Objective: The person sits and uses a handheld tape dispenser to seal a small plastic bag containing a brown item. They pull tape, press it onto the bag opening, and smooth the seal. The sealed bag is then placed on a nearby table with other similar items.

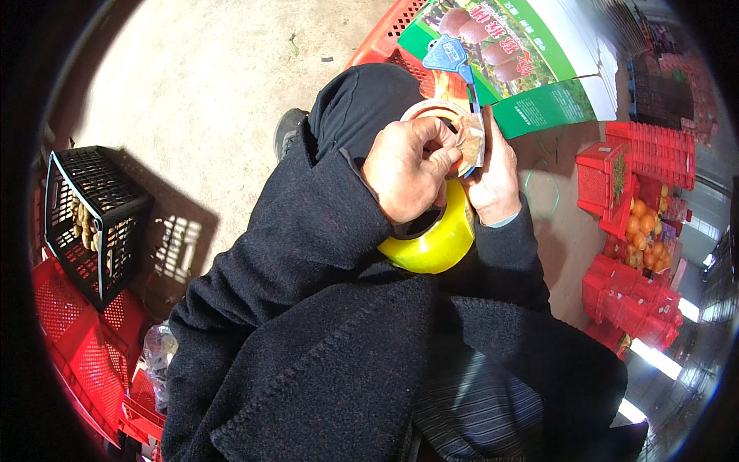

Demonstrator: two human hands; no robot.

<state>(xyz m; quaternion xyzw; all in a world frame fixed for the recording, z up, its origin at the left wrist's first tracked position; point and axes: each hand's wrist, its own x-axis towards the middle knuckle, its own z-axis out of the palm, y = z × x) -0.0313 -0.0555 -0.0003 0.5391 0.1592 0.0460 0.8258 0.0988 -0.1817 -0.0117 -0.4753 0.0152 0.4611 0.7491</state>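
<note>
A blue tape dispenser (446,55) with a metal frame is held upright in my right hand (495,170), whose palm and fingers wrap its right side. At its head, my left hand (409,167) pinches a crumpled brown piece of tape (470,140) between thumb and fingertips. An orange-edged tape roll (433,107) shows behind my left fingers. Just below both hands, a large yellow-green roll of tape (433,249) rests on my lap; my left hand partly covers its core.
A green printed carton (542,110) lies on a red plastic crate (375,43) ahead. On the left, a black crate (124,199) holding brown produce stands on red crates (86,341). Stacked red baskets (652,150) and orange fruit (641,225) are at the right.
</note>
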